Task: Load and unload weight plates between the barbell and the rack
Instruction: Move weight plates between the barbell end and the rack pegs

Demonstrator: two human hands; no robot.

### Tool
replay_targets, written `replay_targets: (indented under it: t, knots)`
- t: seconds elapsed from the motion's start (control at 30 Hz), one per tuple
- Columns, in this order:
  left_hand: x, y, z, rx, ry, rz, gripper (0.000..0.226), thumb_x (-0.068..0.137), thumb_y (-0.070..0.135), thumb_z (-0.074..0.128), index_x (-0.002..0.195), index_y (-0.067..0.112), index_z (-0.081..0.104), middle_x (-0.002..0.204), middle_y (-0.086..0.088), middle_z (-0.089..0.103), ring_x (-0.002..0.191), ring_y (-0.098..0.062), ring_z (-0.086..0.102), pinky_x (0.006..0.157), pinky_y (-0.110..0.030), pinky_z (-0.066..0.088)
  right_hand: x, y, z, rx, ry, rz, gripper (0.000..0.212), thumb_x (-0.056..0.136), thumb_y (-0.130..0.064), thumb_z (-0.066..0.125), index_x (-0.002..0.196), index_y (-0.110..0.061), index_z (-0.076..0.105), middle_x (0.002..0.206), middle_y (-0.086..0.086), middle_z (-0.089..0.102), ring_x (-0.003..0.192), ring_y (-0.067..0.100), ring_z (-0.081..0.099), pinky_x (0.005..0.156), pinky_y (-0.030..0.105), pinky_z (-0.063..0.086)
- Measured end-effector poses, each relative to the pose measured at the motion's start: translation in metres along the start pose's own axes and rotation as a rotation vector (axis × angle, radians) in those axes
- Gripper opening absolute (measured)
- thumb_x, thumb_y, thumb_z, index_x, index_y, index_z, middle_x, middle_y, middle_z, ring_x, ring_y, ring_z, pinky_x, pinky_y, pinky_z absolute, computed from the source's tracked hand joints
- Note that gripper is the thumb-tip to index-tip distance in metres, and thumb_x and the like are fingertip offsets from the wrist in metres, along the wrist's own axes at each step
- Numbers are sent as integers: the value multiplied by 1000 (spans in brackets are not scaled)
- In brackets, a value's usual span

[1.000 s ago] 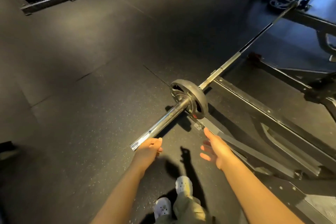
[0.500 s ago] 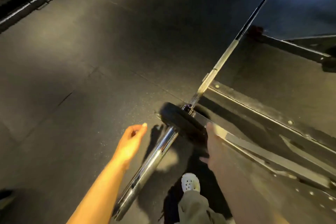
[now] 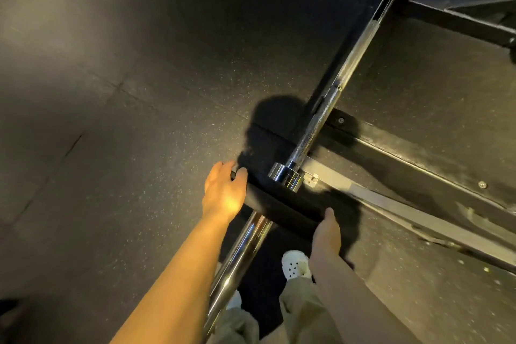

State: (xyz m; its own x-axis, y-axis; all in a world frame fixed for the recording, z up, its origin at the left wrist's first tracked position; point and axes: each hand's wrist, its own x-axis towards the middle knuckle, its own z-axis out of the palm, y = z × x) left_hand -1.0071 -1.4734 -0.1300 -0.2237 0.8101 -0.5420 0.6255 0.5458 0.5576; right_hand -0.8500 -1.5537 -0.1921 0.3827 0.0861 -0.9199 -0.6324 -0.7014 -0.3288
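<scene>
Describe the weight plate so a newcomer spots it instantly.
Follow the chrome barbell down from the upper right to its collar. Just below sits the weight plate, edge-on, gripped by the left hand and right hand. It alone is matte black across the shiny bar.

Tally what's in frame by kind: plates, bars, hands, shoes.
Weight plate: 1, black, on the barbell sleeve, gripped at its rim by both hands
Barbell: 1
Hands: 2, left hand and right hand
White shoes: 2, one clear, the other mostly hidden behind the barbell
Total: 6
</scene>
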Motion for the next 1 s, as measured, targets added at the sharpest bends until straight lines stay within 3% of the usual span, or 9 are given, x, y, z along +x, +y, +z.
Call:
replay_targets:
  t: [0.13, 0.23, 0.37, 0.47, 0.6, 0.73, 0.83, 0.93, 1.0]
  knots:
    - [-2, -5, 8, -83, 73, 43, 35, 99, 27, 41, 130, 24, 56, 134, 2, 50, 122, -18, 45, 106, -38, 36, -1, -1, -2, 88, 2, 22, 43, 97, -40, 46, 132, -15, 49, 121, 11, 52, 120, 30, 47, 101, 36, 32]
    - [5, -6, 10, -168, 63, 4, 34, 98, 27, 43, 128, 25, 58, 131, 0, 50, 118, -17, 48, 105, -43, 41, -2, -1, 2, 168, 54, 59, 27, 92, -34, 52, 109, -14, 58, 117, 13, 58, 111, 32, 54, 105, 41, 39]
    - [8, -9, 11, -237, 19, 87, 40, 88, 41, 41, 120, 28, 62, 120, 0, 58, 110, -15, 54, 100, -46, 45, -5, 5, 7, 157, 58, -233, 34, 97, -7, 37, 125, -8, 58, 110, 12, 57, 97, 25, 53, 90, 34, 45]
    - [9, -13, 12, -291, -34, 130, 42, 84, 44, 41, 118, 31, 61, 119, 2, 57, 108, -13, 55, 100, -46, 45, -6, 4, 5, 205, 49, -244, 38, 99, -9, 35, 131, -15, 53, 117, 9, 54, 97, 21, 49, 86, 33, 42]
    - [8, -16, 10, -329, -43, 172, 32, 94, 32, 45, 122, 27, 60, 122, 1, 56, 107, -12, 54, 99, -38, 45, -7, 13, 4, 227, 32, -234, 34, 98, -22, 38, 128, -24, 53, 117, 5, 53, 109, 26, 48, 102, 48, 34]
    - [13, -23, 2, -410, -158, 175, 43, 88, 38, 43, 126, 22, 57, 123, -6, 55, 107, -17, 56, 97, -41, 48, -18, 14, 12, 324, 78, -289, 20, 87, -28, 43, 105, -25, 50, 91, 2, 52, 81, 19, 49, 77, 31, 39]
    - [20, -26, -2, -365, -204, 150, 42, 95, 34, 38, 127, 13, 54, 122, -9, 55, 107, -22, 54, 91, -27, 43, -21, 15, 15, 307, 129, -320, 37, 91, -21, 37, 126, -23, 49, 108, 3, 51, 95, 20, 48, 84, 33, 36]
    - [44, -39, 2, -495, -217, 25, 51, 86, 41, 47, 120, 6, 62, 122, -17, 63, 115, -34, 58, 101, -46, 47, -30, 21, 23, 244, 214, -478, 42, 96, -14, 36, 138, -23, 39, 132, 7, 46, 106, 21, 46, 90, 32, 36]
    - [49, -49, 1, -559, -256, -67, 40, 89, 41, 47, 109, 11, 65, 104, -12, 68, 98, -27, 65, 85, -41, 55, -37, 21, 34, 144, 289, -589, 44, 94, -17, 38, 138, -25, 39, 137, 9, 44, 116, 28, 47, 103, 40, 37]
